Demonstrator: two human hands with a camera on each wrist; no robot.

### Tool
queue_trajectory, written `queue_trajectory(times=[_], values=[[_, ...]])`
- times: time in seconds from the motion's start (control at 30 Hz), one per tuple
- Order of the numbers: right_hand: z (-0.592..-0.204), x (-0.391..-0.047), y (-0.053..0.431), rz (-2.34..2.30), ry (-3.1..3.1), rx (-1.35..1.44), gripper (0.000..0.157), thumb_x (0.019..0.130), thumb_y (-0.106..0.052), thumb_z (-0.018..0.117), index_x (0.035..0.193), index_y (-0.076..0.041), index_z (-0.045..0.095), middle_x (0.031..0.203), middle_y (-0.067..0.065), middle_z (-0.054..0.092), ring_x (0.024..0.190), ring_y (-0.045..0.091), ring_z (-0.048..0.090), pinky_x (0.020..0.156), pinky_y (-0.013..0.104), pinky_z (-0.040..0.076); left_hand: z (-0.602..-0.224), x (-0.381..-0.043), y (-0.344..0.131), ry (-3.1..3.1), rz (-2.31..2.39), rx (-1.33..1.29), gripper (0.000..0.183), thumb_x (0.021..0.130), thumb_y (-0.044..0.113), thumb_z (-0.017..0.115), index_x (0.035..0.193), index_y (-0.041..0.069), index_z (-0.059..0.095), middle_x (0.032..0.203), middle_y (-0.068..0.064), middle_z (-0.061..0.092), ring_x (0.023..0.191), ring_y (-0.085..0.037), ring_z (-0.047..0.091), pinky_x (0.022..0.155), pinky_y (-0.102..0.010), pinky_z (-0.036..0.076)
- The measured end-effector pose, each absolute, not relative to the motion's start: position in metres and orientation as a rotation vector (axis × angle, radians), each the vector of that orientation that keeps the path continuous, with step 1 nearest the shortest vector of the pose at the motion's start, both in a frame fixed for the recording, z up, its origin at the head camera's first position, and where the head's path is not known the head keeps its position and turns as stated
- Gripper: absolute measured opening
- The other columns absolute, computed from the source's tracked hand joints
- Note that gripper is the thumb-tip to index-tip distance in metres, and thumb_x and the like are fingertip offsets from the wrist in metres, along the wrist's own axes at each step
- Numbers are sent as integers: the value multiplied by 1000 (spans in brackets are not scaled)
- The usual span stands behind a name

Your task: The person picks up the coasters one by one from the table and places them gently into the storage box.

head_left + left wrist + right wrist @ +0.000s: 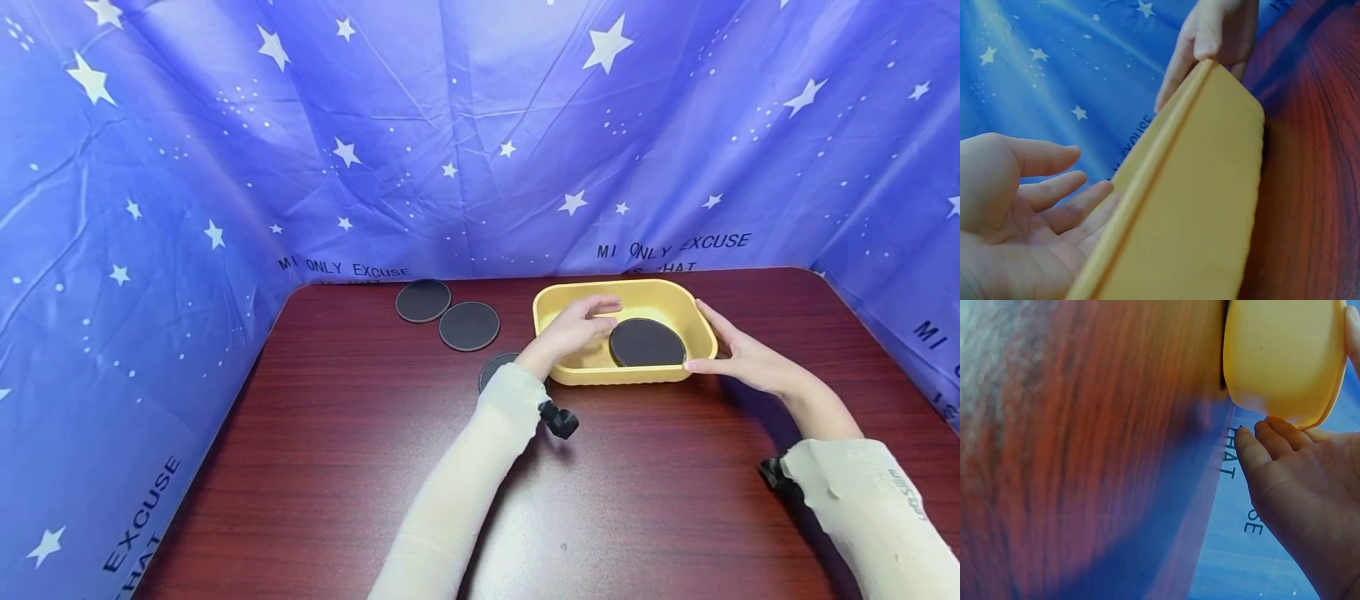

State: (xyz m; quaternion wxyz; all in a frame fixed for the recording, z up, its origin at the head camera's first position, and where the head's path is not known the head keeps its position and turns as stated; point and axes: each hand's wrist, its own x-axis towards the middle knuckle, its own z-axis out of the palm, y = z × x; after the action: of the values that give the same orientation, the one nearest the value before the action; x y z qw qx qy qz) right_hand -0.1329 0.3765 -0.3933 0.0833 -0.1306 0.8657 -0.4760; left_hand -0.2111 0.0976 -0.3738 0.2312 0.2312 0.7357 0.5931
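Observation:
A yellow rectangular bin [600,377] stands near the table's far edge, with a round black coaster [647,342] inside it. My left hand [576,329] reaches over the bin's left part, fingers loosely extended and nothing between them. In the left wrist view its palm [1007,250] shows beside the bin's rim. At the bin's right end, my right hand [750,357] grips the wall, thumb at the front corner and fingers along the outer side. The right wrist view shows that hand [1304,481] against the bin's end.
Two black coasters [423,300] [469,326] lie on the dark red table [360,433] left of the bin. A third coaster [495,368] is partly hidden under my left wrist. Behind and beside the table hangs a blue star-patterned cloth [465,167].

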Motion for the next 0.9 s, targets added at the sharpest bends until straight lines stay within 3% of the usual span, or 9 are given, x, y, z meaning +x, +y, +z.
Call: queue_trajectory(times=[0.4,0.6,0.9], values=[[-394,-132,379,-1414,2584,-373,99,92,-8,68,161,-16,-2,164,24,9,117,-17,38,89,-3,33,-356,-207,70,1898,1718,706,45,101,5,52,145,-1,46,149,-21,49,140,-31,46,110,-30,48],[-394,-132,379,-1396,2591,-355,100,92,-9,68,161,-17,-3,165,23,8,118,-16,36,88,-3,32,-356,-207,55,1883,1735,717,45,101,5,52,146,-1,46,150,-22,48,139,-36,47,110,-31,48],[-395,-134,378,-1407,2586,-378,99,92,-8,68,161,-17,-3,164,23,9,118,-16,37,89,-3,34,-354,-199,22,1983,1736,755,43,100,7,55,142,1,51,146,-19,54,135,-32,53,108,-31,49]])
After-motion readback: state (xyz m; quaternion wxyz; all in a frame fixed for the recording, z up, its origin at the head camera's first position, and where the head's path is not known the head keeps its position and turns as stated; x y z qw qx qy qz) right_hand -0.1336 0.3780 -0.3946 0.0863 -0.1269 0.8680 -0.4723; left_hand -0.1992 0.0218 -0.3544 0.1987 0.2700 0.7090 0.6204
